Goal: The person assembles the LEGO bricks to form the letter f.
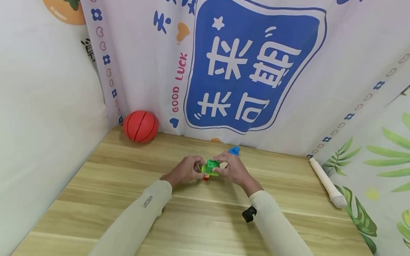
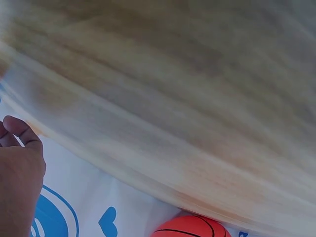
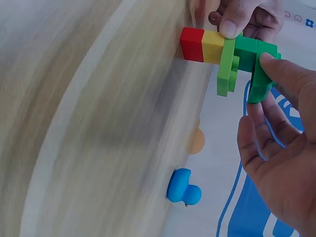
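Note:
Both hands hold a small stack of toy building bricks above the wooden table [image 1: 201, 226]. In the right wrist view the stack has a red brick [image 3: 191, 44], a yellow brick [image 3: 212, 47], a lime green plate [image 3: 225, 69], a green brick [image 3: 245, 53] and an outer green brick [image 3: 262, 74]. My left hand [image 1: 188, 170] grips the stack around the lime plate, its thumb pressed on the edge. With thumb and fingers, my right hand [image 1: 234, 170] pinches the outer green brick. The left wrist view shows only part of the left hand [image 2: 22, 173], without the bricks.
A blue toy duck [image 1: 234, 151] sits behind the right hand near the table's back edge. The red basketball [image 1: 140, 126] rests in the far left corner. A white rod with a thicker end [image 1: 327, 182] lies along the right edge. Printed cloth [image 1: 142, 70] hangs behind the table.

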### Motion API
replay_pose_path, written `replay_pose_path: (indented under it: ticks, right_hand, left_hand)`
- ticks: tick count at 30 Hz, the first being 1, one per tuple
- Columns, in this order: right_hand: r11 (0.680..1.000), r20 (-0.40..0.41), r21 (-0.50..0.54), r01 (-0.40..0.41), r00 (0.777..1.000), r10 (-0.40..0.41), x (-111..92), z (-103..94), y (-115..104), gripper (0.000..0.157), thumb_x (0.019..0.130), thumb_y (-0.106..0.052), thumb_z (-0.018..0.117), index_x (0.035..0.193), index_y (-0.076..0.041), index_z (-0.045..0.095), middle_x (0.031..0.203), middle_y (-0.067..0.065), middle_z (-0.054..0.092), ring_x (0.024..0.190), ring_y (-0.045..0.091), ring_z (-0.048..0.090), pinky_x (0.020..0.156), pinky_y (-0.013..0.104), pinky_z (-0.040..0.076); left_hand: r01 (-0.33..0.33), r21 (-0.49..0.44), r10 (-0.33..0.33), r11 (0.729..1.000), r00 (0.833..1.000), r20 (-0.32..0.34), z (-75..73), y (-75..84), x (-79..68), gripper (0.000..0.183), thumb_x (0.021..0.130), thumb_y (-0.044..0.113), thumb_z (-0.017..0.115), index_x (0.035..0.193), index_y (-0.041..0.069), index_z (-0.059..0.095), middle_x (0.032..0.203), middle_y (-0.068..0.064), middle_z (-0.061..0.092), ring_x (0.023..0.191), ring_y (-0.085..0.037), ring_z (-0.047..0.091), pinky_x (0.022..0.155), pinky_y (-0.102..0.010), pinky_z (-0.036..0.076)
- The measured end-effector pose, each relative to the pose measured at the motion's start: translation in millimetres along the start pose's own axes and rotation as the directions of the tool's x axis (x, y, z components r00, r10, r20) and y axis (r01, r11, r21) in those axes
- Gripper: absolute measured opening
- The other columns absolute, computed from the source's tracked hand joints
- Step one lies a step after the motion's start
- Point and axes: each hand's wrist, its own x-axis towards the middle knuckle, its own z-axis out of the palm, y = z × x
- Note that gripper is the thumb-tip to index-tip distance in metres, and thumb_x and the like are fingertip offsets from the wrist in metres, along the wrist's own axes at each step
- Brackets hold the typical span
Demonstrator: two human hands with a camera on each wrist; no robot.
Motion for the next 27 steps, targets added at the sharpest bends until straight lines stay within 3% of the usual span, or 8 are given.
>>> replay_pose_path:
  ticks: [6, 10, 16, 21, 27]
  right_hand:
    - [0.998, -0.025, 0.058, -0.009, 1.0, 0.01, -4, 0.1, 1, 0.037, 0.093, -0.012, 0.084, 0.13, -0.009, 0.078, 0.126, 0.011, 0.074, 0.11, 0.026, 0.069, 0.078, 0.027, 0.06]
    - [0.995, -0.024, 0.094, -0.028, 0.999, 0.031, -7, 1.7, 4, 0.038, 0.094, -0.012, 0.083, 0.132, -0.011, 0.076, 0.127, 0.011, 0.073, 0.112, 0.027, 0.07, 0.081, 0.032, 0.062]
    - [0.985, -0.017, 0.111, -0.13, 0.991, 0.133, -14, 11.5, 16, 0.036, 0.092, -0.007, 0.085, 0.126, -0.008, 0.075, 0.12, 0.009, 0.076, 0.11, 0.028, 0.072, 0.092, 0.044, 0.063]
    - [0.978, -0.034, 0.124, -0.169, 0.984, 0.174, -21, 17.5, 26, 0.03, 0.092, -0.008, 0.085, 0.12, -0.007, 0.075, 0.11, 0.006, 0.078, 0.101, 0.022, 0.074, 0.093, 0.043, 0.062]
    - [0.97, -0.051, 0.14, -0.199, 0.977, 0.208, -25, 16.0, 27, 0.028, 0.094, -0.013, 0.084, 0.121, -0.007, 0.075, 0.106, 0.005, 0.078, 0.098, 0.019, 0.073, 0.092, 0.042, 0.062]
  left_hand:
    - [-0.015, -0.003, 0.015, 1.0, 1.0, 0.013, -1.5, 3.1, 1.2, 0.021, 0.089, 0.007, 0.087, 0.105, 0.006, 0.074, 0.096, -0.005, 0.073, 0.083, -0.013, 0.062, 0.074, -0.021, 0.054]
    - [-0.009, 0.005, 0.009, 1.0, 1.0, 0.014, -1.6, 5.7, 1.1, 0.021, 0.088, 0.008, 0.087, 0.105, 0.007, 0.074, 0.095, -0.006, 0.073, 0.083, -0.013, 0.062, 0.075, -0.021, 0.053]
    - [0.044, 0.018, -0.044, 0.999, 0.999, 0.005, -1.4, 7.7, 1.0, 0.024, 0.089, 0.01, 0.088, 0.11, 0.007, 0.075, 0.101, -0.005, 0.075, 0.085, -0.013, 0.063, 0.076, -0.022, 0.055]
    - [0.083, 0.042, -0.083, 0.996, 0.997, 0.002, -0.5, 11.3, 1.5, 0.028, 0.09, 0.015, 0.088, 0.115, 0.009, 0.076, 0.106, -0.002, 0.077, 0.086, -0.013, 0.063, 0.078, -0.024, 0.056]
    - [0.075, 0.07, -0.075, 0.995, 0.997, -0.013, 2.0, 15.0, 1.4, 0.028, 0.092, 0.02, 0.087, 0.117, 0.008, 0.078, 0.107, -0.005, 0.076, 0.086, -0.014, 0.063, 0.078, -0.026, 0.055]
